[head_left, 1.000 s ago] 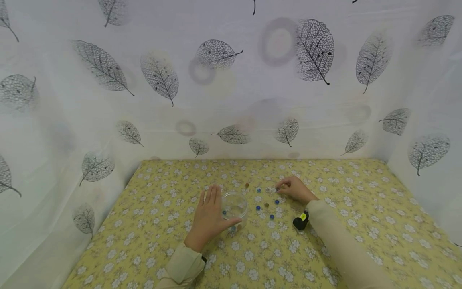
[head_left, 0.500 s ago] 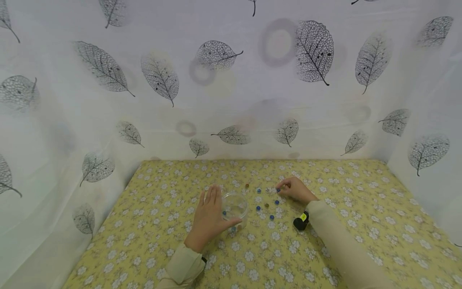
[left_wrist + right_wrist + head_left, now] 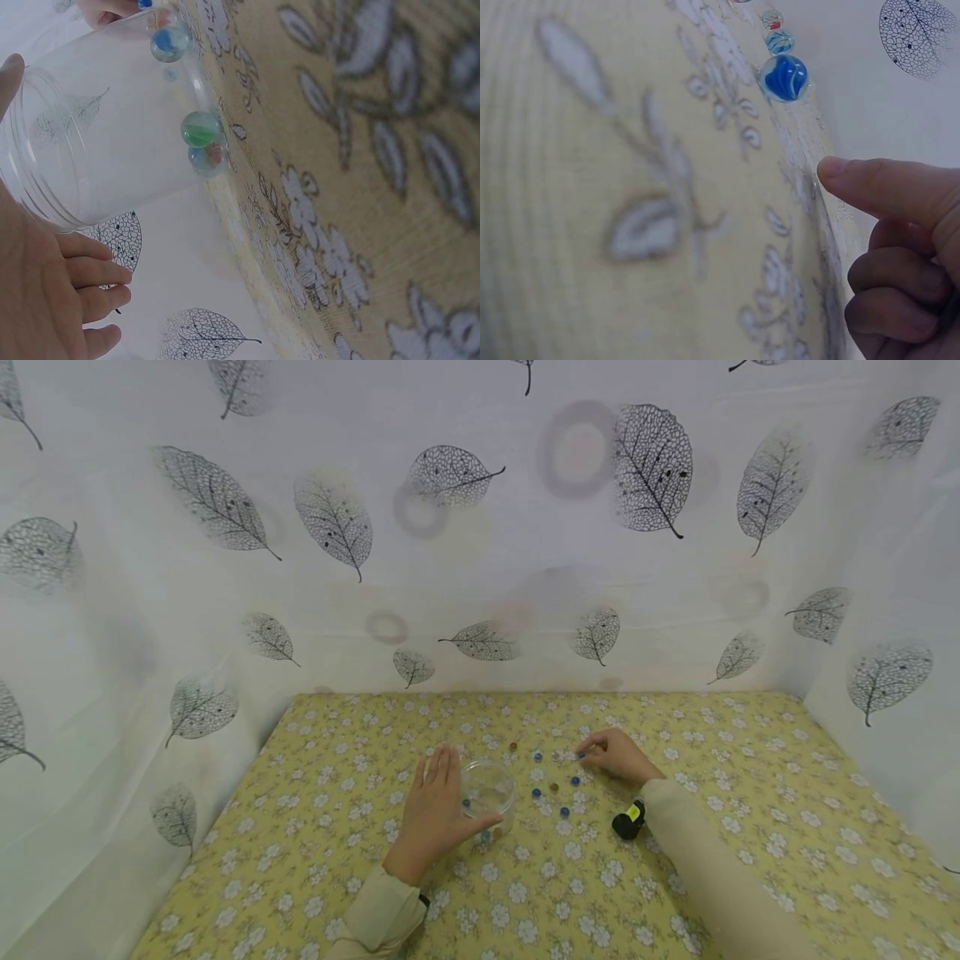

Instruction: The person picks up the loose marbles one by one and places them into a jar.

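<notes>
In the head view my left hand [image 3: 435, 808] lies along the left side of a clear jar [image 3: 491, 787], fingers straight and thumb across its near side. The left wrist view shows a green-swirled marble [image 3: 200, 130] and a blue one [image 3: 169, 43] at the jar's bottom. To the right, my right hand [image 3: 617, 755] pinches a blue marble [image 3: 581, 755] low over the cloth. In the right wrist view the right hand's thumb is extended and its other fingers are curled; the pinched marble is hidden there.
Loose marbles lie between the jar and my right hand, among them a dark blue marble [image 3: 565, 812], an amber marble [image 3: 513, 746] and a light blue marble [image 3: 537, 757]. They rest on a yellow flowered tablecloth [image 3: 337, 827]. A white leaf-print curtain [image 3: 495, 568] hangs behind.
My right hand and the blue marble at its fingertips have shifted very slightly to the right. My left hand stays at the jar.
</notes>
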Available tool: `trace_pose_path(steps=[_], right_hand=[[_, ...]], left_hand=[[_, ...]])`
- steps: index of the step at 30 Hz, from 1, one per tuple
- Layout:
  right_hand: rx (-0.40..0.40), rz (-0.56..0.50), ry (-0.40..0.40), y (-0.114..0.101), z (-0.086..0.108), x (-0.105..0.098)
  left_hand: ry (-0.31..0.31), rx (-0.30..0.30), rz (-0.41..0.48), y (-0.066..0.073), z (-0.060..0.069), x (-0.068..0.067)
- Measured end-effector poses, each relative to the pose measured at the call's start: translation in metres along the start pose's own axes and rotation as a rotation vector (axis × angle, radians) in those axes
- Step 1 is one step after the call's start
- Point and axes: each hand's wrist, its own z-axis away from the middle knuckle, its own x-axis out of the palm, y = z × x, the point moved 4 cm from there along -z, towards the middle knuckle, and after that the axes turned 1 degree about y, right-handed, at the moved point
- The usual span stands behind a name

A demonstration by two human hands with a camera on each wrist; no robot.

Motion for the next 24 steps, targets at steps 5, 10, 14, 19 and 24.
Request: trace_pose_path(steps=[5,10,14,19,24], right_hand=[[-0.001,0.006,0.009,-0.001,0.002,-0.003],[-0.016,-0.024,0.018,-0.009,0.007,-0.008],[-0.022,-0.045,0.016,-0.017,0.012,-0.01],[-0.042,-0.035,0.025,-0.029,0.018,-0.013],[-0.082,-0.021,0.04,-0.043,0.023,-0.016]], left_hand=[[-0.01,-0.012,0.01,0.0,0.0,0.001],[-0.018,-0.021,0.021,0.001,0.0,0.0],[-0.024,-0.023,0.034,0.001,0.0,-0.001],[-0.027,-0.025,0.037,0.001,0.0,-0.002],[-0.029,-0.027,0.033,0.002,0.0,-0.003]])
